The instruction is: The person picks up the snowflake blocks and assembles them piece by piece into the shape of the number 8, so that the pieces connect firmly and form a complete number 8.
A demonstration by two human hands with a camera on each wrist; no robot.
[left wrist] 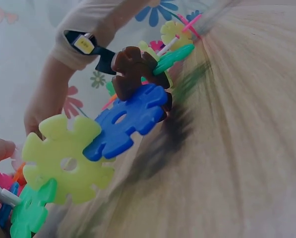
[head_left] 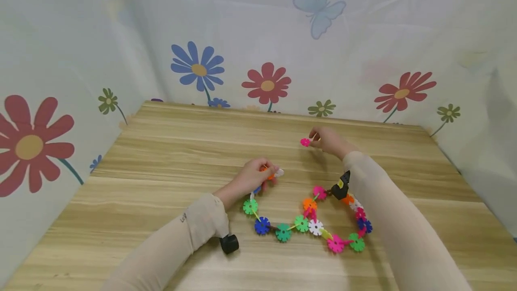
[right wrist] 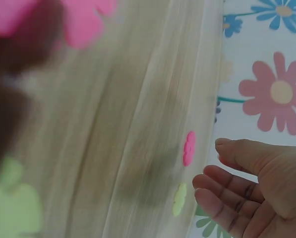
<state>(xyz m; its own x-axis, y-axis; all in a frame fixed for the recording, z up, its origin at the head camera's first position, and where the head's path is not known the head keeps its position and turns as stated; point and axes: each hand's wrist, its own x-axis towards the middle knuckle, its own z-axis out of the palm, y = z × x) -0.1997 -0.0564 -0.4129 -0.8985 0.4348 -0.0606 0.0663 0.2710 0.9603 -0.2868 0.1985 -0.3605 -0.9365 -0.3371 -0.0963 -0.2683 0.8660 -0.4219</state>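
A chain of colourful notched flower-shaped plastic discs (head_left: pixel 283 232) curves over the wooden table. At its left end my left hand (head_left: pixel 253 175) pinches the chain near an orange disc (head_left: pixel 268 173), with a white disc (head_left: pixel 279 173) sticking out past the fingertips. The left wrist view shows a yellow disc (left wrist: pixel 63 161) and a blue disc (left wrist: pixel 130 121) linked beside that hand. Farther back, my right hand (head_left: pixel 329 142) reaches over the table, fingers loosely bent and apart. Close to its fingertips are a loose pink disc (right wrist: pixel 189 148) and a yellow-green disc (right wrist: pixel 179 199).
The chain's right part loops beneath my right forearm, near the black wrist camera (head_left: pixel 340 187). Another black wrist camera (head_left: pixel 229 244) hangs under the left cuff. A flower-printed curtain (head_left: pixel 242 26) borders the wooden table (head_left: pixel 161 147) at the back and sides.
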